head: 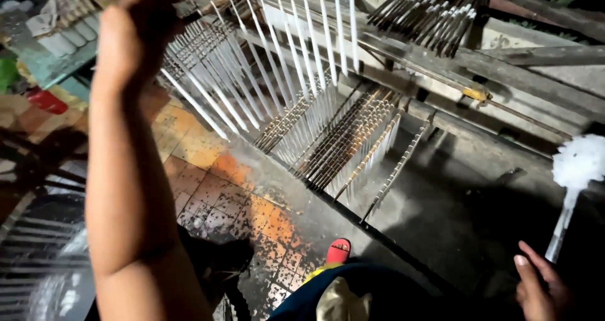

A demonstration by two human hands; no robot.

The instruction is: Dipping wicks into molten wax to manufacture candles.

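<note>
My left hand [135, 34] is raised at the upper left, closed around the end of a wooden bar that carries a row of thin white candles [252, 69] hanging from a rack. My right hand [539, 286] is low at the bottom right, gripping the white handle of a brush with a fluffy white head [580, 162]. Below the raised row, several more wooden racks of white tapers [343, 141] lie side by side over a dark trough.
Orange and grey floor tiles [208, 182] spattered with wax lie under the racks. My foot in a red sandal [338, 251] stands near the bottom centre. A fan grille [38, 258] is at the lower left. Another bundle of dark-tipped rods [428, 15] sits at the top right.
</note>
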